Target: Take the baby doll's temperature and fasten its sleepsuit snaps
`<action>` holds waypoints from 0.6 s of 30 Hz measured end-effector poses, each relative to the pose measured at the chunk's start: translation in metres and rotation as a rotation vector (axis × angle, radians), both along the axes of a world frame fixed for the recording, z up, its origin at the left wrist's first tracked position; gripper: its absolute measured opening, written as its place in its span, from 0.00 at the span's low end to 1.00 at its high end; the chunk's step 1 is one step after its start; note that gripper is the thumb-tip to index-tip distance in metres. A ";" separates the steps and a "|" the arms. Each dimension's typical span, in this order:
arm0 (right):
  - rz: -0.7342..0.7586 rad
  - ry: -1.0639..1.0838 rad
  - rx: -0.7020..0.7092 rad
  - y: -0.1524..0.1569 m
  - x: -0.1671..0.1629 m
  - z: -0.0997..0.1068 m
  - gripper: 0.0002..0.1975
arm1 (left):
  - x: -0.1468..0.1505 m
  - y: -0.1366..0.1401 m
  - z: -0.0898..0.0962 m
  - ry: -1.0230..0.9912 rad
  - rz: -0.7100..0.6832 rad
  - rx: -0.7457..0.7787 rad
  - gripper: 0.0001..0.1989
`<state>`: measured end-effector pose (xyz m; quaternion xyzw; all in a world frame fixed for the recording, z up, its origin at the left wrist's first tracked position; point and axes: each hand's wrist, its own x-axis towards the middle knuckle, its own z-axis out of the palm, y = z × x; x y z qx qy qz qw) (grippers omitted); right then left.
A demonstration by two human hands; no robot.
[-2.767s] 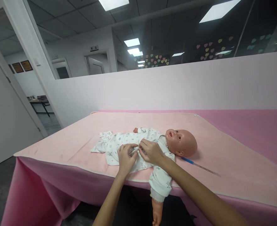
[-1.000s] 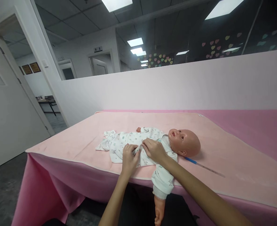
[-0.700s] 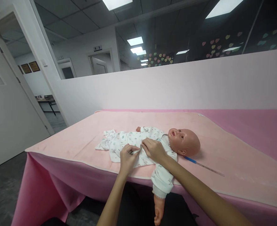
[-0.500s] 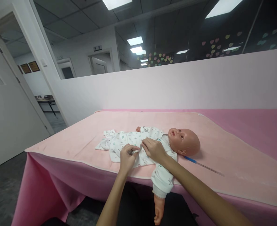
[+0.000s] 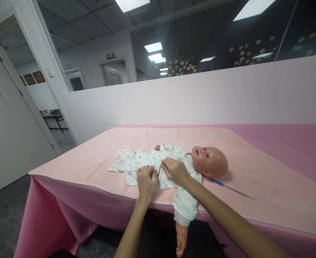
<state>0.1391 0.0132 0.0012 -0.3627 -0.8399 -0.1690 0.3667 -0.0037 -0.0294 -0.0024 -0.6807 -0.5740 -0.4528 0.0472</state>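
A baby doll (image 5: 210,161) lies on its back, head to the right, in a white printed baby outfit (image 5: 140,159). My left hand (image 5: 146,182) has its fingers curled on the front of the outfit at the belly, pinching the cloth. Just to its right, my right hand (image 5: 176,171) is closed at the fingertips on the cloth near the chest. What lies between the fingertips is mostly hidden. The doll's near arm (image 5: 181,234) hangs over the table's front edge, its sleeve ending above the bare forearm.
A peach-coloured pad (image 5: 276,186) covers the table over a pink cloth (image 5: 53,208) that drapes down in front. Beside the doll's head lies a thin rod with a blue end (image 5: 217,182). A white wall (image 5: 200,100) with glass above stands behind.
My left hand has turned, its fingers now curled further over the cloth, and the fold that showed between its fingers is hidden. The right hand and the doll stay almost still.
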 end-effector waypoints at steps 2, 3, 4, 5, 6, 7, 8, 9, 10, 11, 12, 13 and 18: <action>0.004 -0.002 0.006 0.000 0.000 0.000 0.09 | 0.001 0.000 0.001 0.026 0.023 -0.002 0.09; 0.003 0.000 0.009 0.000 0.000 0.000 0.09 | 0.001 0.000 0.002 0.035 0.034 -0.004 0.09; 0.002 0.003 0.011 0.001 0.000 0.000 0.09 | 0.000 -0.001 0.002 0.036 0.042 -0.007 0.09; -0.001 0.006 0.013 0.001 0.000 0.001 0.09 | 0.000 -0.001 0.003 0.025 0.050 -0.009 0.10; -0.005 0.012 0.012 0.001 0.000 0.001 0.09 | -0.001 -0.002 0.003 0.000 0.061 -0.007 0.10; -0.010 0.021 0.009 0.001 0.000 0.001 0.09 | -0.002 -0.003 0.003 -0.038 0.073 0.002 0.09; -0.016 0.030 0.004 0.001 0.000 0.001 0.09 | -0.003 -0.004 0.004 -0.088 0.085 0.021 0.09; -0.020 0.040 -0.001 0.001 0.000 0.001 0.09 | -0.004 -0.004 0.004 -0.141 0.097 0.050 0.09; -0.022 0.051 -0.006 0.001 0.000 0.001 0.10 | -0.005 -0.005 0.004 -0.188 0.101 0.085 0.09; -0.024 0.061 -0.009 0.002 0.000 0.001 0.10 | -0.005 -0.006 0.004 -0.221 0.096 0.119 0.09; -0.023 0.067 -0.011 0.002 0.000 0.001 0.10 | -0.005 -0.006 0.005 -0.230 0.079 0.144 0.09; -0.021 0.072 -0.013 0.002 0.000 0.001 0.10 | -0.004 -0.007 0.005 -0.214 0.058 0.156 0.09; -0.029 0.071 -0.019 0.002 0.000 0.000 0.10 | 0.000 -0.006 0.003 -0.004 -0.005 0.113 0.08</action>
